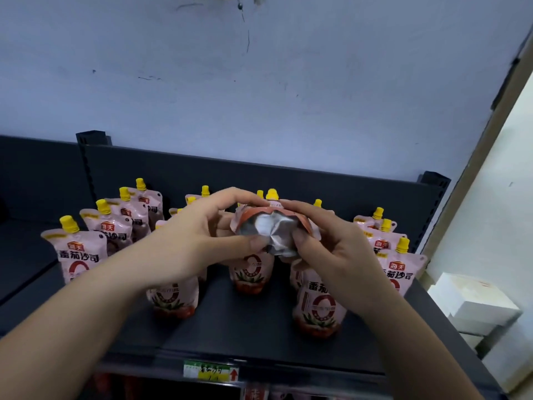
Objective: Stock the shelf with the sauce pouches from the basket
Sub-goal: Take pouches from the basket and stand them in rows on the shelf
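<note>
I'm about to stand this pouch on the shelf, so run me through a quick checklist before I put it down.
1. Grip: left hand and right hand both grip the sauce pouch with curled fingers: ok.
2. Pouch upright: its silver base faces the camera: not ok.
3. Base spread flat enough to stand: it looks crumpled: not ok.
4. Landing spot: bare shelf shows between the front pouches: ok.
5. Standing pouches upright, none toppled: ok.
6. Stock left in the basket: basket out of view: cannot tell.
</note>
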Tool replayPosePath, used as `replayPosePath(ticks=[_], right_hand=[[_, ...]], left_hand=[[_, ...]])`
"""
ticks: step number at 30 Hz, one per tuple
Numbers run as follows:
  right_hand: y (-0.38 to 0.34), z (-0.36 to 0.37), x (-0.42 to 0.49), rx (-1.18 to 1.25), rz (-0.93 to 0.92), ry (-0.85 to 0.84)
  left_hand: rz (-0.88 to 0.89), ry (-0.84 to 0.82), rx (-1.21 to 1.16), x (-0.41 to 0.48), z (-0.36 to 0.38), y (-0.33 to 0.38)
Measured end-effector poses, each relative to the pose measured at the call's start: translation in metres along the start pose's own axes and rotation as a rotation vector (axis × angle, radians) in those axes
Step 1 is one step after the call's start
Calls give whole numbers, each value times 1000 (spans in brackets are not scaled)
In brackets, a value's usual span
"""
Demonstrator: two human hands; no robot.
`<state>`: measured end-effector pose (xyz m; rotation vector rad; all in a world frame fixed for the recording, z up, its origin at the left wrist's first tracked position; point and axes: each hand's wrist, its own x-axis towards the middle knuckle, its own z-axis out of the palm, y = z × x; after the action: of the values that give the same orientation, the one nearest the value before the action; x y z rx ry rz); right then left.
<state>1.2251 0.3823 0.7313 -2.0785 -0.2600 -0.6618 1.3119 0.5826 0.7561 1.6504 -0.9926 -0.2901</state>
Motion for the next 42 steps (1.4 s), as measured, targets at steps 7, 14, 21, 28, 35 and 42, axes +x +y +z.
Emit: replayPosePath(ticks=[7,14,21,28,35,42], right_hand=[[-4,-6,4,-198,5,-37],[-3,-5,4,-336,-92,-66],[13,12,1,-458,-411,160],[30,21,-16,112,-334,-197],[18,28,16,230,37,113],[50,48,27,88,190,143]], left_hand=[[-6,110,424,-4,4,-3],[6,74,624,-14,5,-4],[-59,76,-214,-14,3,-16],[48,289,-431,3,19,-52],[60,147,13,15,23,-94],[-79,77,150,19,28,-146]])
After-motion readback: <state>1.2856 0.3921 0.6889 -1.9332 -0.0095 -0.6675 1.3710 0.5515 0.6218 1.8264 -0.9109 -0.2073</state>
